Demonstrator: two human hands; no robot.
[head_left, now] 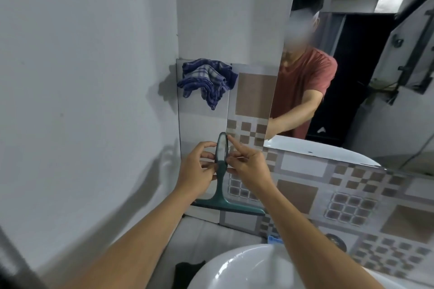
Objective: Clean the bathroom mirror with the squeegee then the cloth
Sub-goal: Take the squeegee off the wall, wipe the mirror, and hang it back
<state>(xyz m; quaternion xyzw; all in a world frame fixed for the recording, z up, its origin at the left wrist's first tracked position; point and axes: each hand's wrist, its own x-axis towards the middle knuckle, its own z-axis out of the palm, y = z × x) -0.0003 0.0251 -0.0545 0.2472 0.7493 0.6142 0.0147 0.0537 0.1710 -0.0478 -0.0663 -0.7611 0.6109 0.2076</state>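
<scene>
Both hands are gripping the green squeegee (222,171) by its upright handle: the left hand (196,170) is closing its fingers (206,156) around the handle from the left, and the right hand (249,166) is pinching it from the right with its index finger raised. The squeegee's blade is pointing down, sitting against the tiled wall (303,195) just above the white sink (246,267). The blue checked cloth (207,80) is hanging on the far wall, left of the mirror (352,77).
</scene>
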